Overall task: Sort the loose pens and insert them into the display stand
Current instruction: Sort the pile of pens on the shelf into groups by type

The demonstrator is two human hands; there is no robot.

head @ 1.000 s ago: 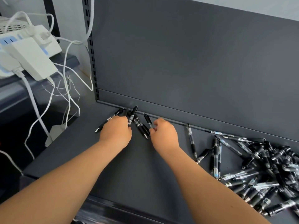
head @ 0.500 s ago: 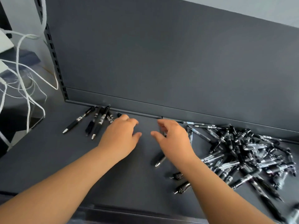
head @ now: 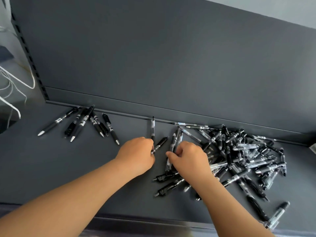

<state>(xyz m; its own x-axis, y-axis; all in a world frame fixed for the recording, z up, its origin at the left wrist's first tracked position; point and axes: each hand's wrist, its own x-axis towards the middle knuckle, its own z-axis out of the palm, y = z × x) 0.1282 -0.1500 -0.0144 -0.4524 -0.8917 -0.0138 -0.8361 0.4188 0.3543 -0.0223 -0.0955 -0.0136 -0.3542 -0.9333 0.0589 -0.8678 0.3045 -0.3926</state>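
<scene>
**Ana:** Where are the pens?

**Ben:** Most lie in a big pile [head: 248, 154] on the dark shelf [head: 68, 177], at three o'clock from the person's right hand [head: 189, 159]. Black ones and see-through ones lie mixed up, one on top of another.

**Ana:** And the rest?

**Ben:** A small group [head: 89, 124] of black ones lies well apart, at ten o'clock from the left hand [head: 136, 156]. Their top ends nearly touch the back wall [head: 153, 57].

**Ana:** What does the left hand do?

**Ben:** Its fingers are curled in, and it pinches the low end of one black pen [head: 160, 143]. That pen leans toward one o'clock.

**Ana:** Is there a see-through one close by?

**Ben:** Yes, a clear pen [head: 153, 127] points straight at twelve o'clock, with its top at the back wall. Its low end goes behind the left hand's fingers (nobody can tell if they hold it too).

**Ana:** And the right hand?

**Ben:** It grips a few thin pens [head: 172, 146], with its fingers curled over them and its thumb at the side. They stick out toward eleven o'clock.

**Ana:** Do the hands touch?

**Ben:** No, they are just beside each other.

**Ana:** Anything else?

**Ben:** White cables [head: 10, 86] hang at nine o'clock, past the shelf's left end. One fat pen [head: 280, 212] lies alone at five o'clock, near the front edge.
</scene>
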